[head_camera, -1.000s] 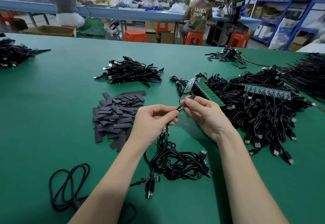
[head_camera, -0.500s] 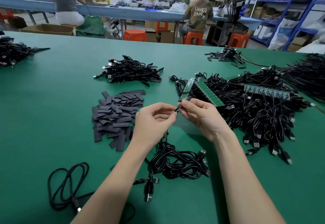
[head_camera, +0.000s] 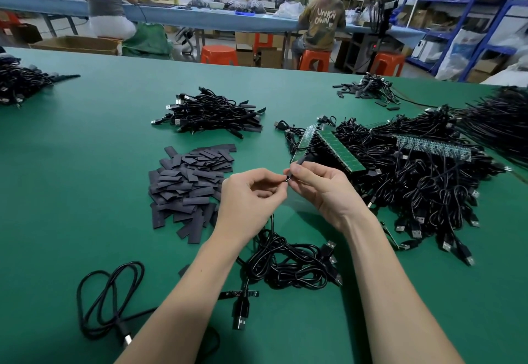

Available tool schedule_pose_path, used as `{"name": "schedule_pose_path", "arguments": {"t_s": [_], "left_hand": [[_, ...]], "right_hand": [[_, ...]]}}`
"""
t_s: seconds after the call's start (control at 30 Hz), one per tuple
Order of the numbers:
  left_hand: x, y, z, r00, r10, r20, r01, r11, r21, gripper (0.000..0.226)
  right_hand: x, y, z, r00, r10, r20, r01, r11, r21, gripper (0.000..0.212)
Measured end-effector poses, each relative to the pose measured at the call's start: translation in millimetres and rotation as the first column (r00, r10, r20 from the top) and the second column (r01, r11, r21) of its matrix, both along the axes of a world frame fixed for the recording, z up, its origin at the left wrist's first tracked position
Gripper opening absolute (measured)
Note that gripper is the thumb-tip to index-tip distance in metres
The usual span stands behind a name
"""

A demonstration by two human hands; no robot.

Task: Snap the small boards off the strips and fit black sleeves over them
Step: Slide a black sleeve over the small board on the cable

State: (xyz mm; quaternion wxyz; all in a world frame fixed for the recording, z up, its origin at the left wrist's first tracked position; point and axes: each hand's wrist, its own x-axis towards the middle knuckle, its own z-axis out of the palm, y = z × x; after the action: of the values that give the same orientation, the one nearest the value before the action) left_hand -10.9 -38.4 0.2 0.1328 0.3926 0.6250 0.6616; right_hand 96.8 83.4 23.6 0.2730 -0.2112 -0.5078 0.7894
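Note:
My left hand (head_camera: 251, 198) and my right hand (head_camera: 320, 189) meet fingertip to fingertip above the green table (head_camera: 85, 163). Between them sits a black sleeve (head_camera: 295, 167), pinched by my right fingers; its far end sticks out past them. My left fingers pinch the near end, where a small board seems hidden inside; a black cable (head_camera: 273, 220) drops from there to a tangle (head_camera: 288, 263) below. A pile of flat black sleeves (head_camera: 188, 183) lies left of my hands. Green board strips (head_camera: 340, 152) rest on the cable heap (head_camera: 428, 175) to the right.
A finished bundle of cables (head_camera: 211, 115) lies beyond the sleeve pile. One loose cable (head_camera: 111, 300) coils at the near left, more cables (head_camera: 17, 80) at the far left edge. Two people sit at a bench (head_camera: 200, 17) behind orange stools (head_camera: 218, 55).
Both hands have risen slightly and drawn closer. The sleeve has slid further between my fingers, so less of it shows.

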Motion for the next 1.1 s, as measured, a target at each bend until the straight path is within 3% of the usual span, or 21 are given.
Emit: {"name": "schedule_pose_path", "arguments": {"t_s": [0.17, 0.37, 0.5, 0.63, 0.8, 1.1], "left_hand": [[-1.7, -1.0, -0.4, 0.999, -0.032, 0.042, 0.031, 0.999, 0.027, 0.014], [-4.4, -0.7, -2.8, 0.999, -0.041, 0.022, 0.040, 0.999, 0.034, 0.014], [-4.0, 0.9, -3.5, 0.999, -0.048, 0.014, 0.048, 0.998, 0.044, 0.013], [-3.2, 2.5, -1.6, 0.991, -0.092, 0.101, 0.084, 0.993, 0.084, 0.011], [-4.1, 3.6, 0.5, 0.962, -0.122, 0.245, 0.091, 0.987, 0.136, 0.007], [-4.9, 4.5, -0.9, 0.954, -0.139, 0.266, 0.103, 0.984, 0.145, 0.013]], "right_hand": [[0.9, 0.8, -1.1, 1.000, 0.019, 0.018, -0.019, 1.000, 0.015, 0.016], [1.5, -0.6, -0.6, 0.998, 0.051, 0.035, -0.052, 0.998, 0.039, 0.005], [1.4, -3.2, 1.0, 0.998, 0.035, 0.044, -0.039, 0.996, 0.079, 0.008], [-2.1, -4.0, 0.5, 0.998, -0.059, -0.015, 0.060, 0.992, 0.113, 0.038], [-6.6, -9.5, 1.2, 0.991, -0.092, -0.096, 0.104, 0.987, 0.125, 0.034], [-10.3, -9.1, -2.3, 0.975, -0.141, -0.173, 0.167, 0.976, 0.143, 0.034]]}}
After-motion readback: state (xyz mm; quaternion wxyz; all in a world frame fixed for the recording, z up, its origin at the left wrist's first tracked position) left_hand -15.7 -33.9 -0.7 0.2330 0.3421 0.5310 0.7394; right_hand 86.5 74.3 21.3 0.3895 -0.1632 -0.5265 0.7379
